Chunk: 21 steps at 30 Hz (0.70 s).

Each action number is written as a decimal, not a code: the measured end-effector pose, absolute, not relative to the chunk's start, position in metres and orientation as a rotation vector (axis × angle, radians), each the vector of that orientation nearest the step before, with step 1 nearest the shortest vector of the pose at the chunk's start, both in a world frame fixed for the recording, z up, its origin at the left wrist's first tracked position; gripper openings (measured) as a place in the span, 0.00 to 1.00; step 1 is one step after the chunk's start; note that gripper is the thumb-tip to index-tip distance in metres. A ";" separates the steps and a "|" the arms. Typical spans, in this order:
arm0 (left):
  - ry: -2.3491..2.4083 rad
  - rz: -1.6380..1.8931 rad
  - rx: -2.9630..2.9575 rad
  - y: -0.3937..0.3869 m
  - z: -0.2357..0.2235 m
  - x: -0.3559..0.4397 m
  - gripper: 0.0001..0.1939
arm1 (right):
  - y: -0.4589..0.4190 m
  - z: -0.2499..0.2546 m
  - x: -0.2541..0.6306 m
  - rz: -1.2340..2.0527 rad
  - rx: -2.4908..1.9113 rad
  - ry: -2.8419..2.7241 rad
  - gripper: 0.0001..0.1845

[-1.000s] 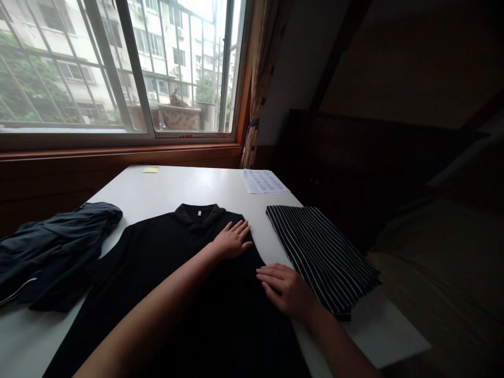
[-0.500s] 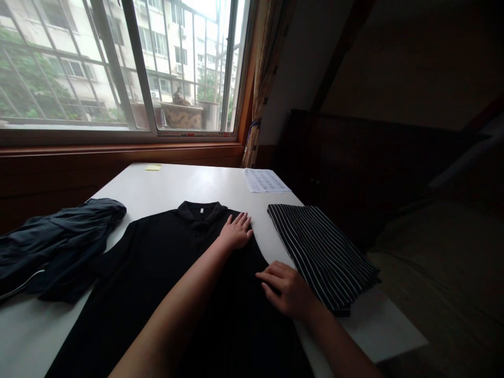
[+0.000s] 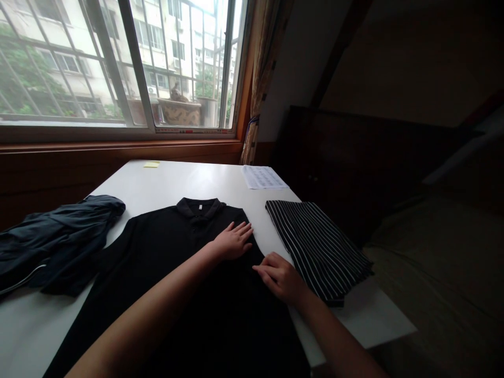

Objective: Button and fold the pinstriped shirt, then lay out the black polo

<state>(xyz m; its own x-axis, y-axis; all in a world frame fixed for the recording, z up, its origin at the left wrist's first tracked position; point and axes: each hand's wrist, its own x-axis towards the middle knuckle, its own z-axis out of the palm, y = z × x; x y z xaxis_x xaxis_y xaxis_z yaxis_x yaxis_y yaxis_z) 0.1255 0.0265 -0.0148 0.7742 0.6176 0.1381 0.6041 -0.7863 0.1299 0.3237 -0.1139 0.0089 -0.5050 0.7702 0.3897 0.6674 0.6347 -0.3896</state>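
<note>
A black polo shirt (image 3: 165, 273) lies spread front side up, its collar away from me and a small white label inside the neck. My left hand (image 3: 234, 241) rests flat on the shirt near the shoulder at the right, fingers spread. Just below it, at the shirt's right edge, my right hand (image 3: 281, 278) has thumb and forefinger pinched together on the dark cloth. The sleeve on that side cannot be made out.
A folded black-and-white striped cloth (image 3: 318, 247) lies to the right of my right hand. Dark crumpled clothing (image 3: 59, 241) is at the left. Printed paper (image 3: 263, 177) and a yellow note (image 3: 151, 164) lie on the white table (image 3: 189, 178), below a barred window.
My left hand has slid slightly down the shirt from the shoulder. My right hand's fingers have closed into a pinch at the shirt's edge. The view has shifted a little.
</note>
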 end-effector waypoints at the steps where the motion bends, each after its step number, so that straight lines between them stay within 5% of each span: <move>1: 0.997 0.256 2.885 0.024 -0.016 0.125 0.32 | -0.114 0.009 0.323 0.246 -1.123 -2.323 0.13; 21: 1.280 0.287 2.772 0.068 -0.021 0.144 0.33 | -0.119 0.009 0.341 0.357 -1.074 -2.121 0.16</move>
